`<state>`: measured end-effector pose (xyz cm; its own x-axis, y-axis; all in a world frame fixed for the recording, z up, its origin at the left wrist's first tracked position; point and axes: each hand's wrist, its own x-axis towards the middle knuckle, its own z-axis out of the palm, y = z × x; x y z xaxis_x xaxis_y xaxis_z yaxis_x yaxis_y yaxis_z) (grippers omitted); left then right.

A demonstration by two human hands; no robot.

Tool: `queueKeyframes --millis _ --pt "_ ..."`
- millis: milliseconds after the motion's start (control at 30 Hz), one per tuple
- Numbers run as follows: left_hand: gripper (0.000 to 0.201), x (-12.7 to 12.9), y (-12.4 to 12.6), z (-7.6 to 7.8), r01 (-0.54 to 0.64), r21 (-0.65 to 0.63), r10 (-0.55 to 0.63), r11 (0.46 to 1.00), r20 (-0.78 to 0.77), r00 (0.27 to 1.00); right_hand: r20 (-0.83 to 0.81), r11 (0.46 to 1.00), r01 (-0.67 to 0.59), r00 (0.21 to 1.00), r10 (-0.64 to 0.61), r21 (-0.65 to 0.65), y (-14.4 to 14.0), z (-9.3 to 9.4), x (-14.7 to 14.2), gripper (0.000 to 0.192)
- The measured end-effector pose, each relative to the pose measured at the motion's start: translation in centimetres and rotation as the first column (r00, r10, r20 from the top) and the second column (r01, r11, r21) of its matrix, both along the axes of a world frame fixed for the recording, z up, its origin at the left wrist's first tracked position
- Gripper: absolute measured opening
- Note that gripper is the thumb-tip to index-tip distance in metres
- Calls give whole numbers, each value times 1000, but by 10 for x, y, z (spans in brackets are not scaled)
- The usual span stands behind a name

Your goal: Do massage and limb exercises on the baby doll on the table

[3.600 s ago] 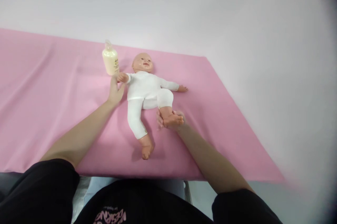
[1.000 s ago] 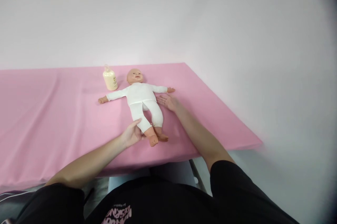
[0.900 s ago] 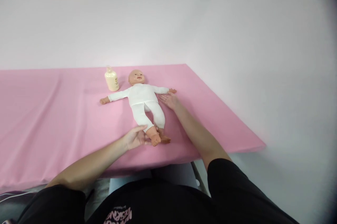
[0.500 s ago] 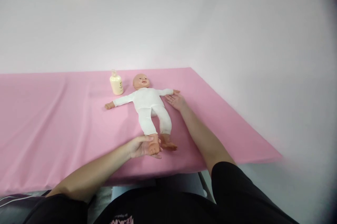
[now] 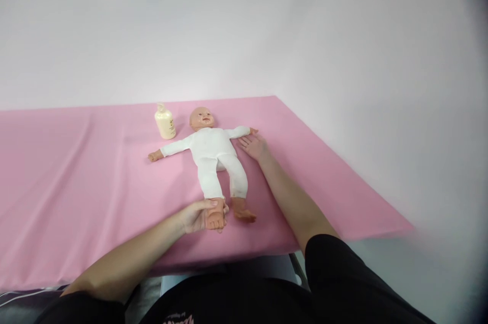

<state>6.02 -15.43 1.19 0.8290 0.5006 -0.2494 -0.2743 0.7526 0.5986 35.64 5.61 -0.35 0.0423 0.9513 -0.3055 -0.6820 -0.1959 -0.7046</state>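
Note:
A baby doll [image 5: 212, 149] with a white cloth body lies on its back, its head toward the wall and its feet toward me. My left hand [image 5: 196, 216] is wrapped round the doll's foot on the left, thumb on top and fingers underneath. The other foot [image 5: 243, 210] lies free beside it. My right hand [image 5: 253, 147] rests palm up next to the doll's arm on the right, fingers stretched out under or against that arm near its small hand. Whether it bears the arm's weight I cannot tell.
A pump bottle [image 5: 165, 123] of pale yellow liquid stands left of the doll's head. Pink cloth [image 5: 95, 176] covers the table, with folds at the left. White walls [image 5: 152, 44] rise behind and at the right. The table's front edge is close to my body.
My left hand has shifted slightly left with the doll's foot, and its fingers have closed more round it. My right hand stays by the doll's arm. The view has moved a little.

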Motion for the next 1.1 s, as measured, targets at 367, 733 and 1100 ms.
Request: queueKeyframes --millis 367,733,1100 --pt "50 -12 9 14 238 155 -188 959 -280 941 169 982 115 976 -140 149 19 -17 -5 35" --pt "60 -44 32 11 425 205 -414 882 -96 905 423 814 60 831 -362 578 -9 -5 -28 92" --pt "50 -25 55 36 -354 17 352 935 -153 923 658 648 -341 672 -339 681 -49 0 -74 52"
